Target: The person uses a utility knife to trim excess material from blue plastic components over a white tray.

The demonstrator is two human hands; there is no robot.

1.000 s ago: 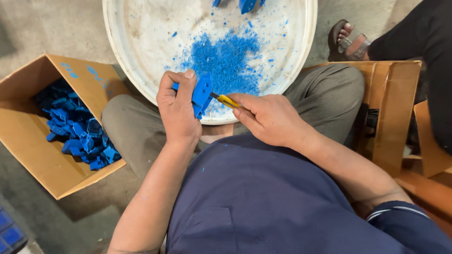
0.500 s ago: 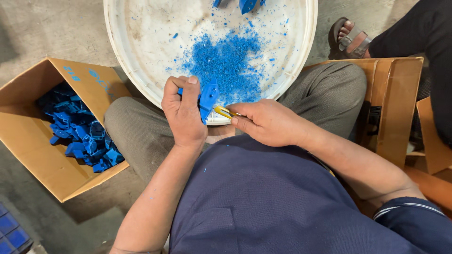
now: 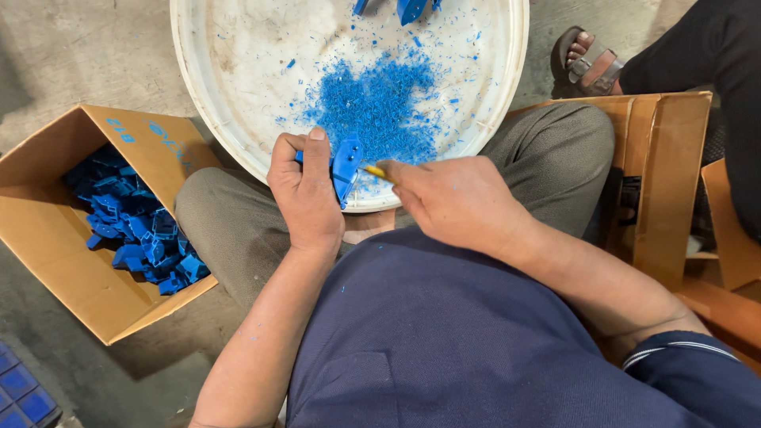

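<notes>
My left hand (image 3: 305,190) grips a blue plastic part (image 3: 346,164) over the near rim of a big white round basin (image 3: 198,103). My right hand (image 3: 456,202) is closed around a yellow-handled tool (image 3: 374,171), whose tip touches the part's right edge. A heap of blue plastic shavings (image 3: 380,103) lies in the basin just beyond the part. More blue parts (image 3: 408,8) poke in at the basin's far edge.
An open cardboard box (image 3: 47,261) at my left knee holds several blue plastic parts (image 3: 131,226). A brown cardboard box (image 3: 666,174) stands at my right. Another person's sandalled foot (image 3: 587,63) and dark trouser leg are at the top right. The floor is bare concrete.
Both hands have shifted slightly, with the blue part turned more upright in my left hand. The tool stays against the part's edge.
</notes>
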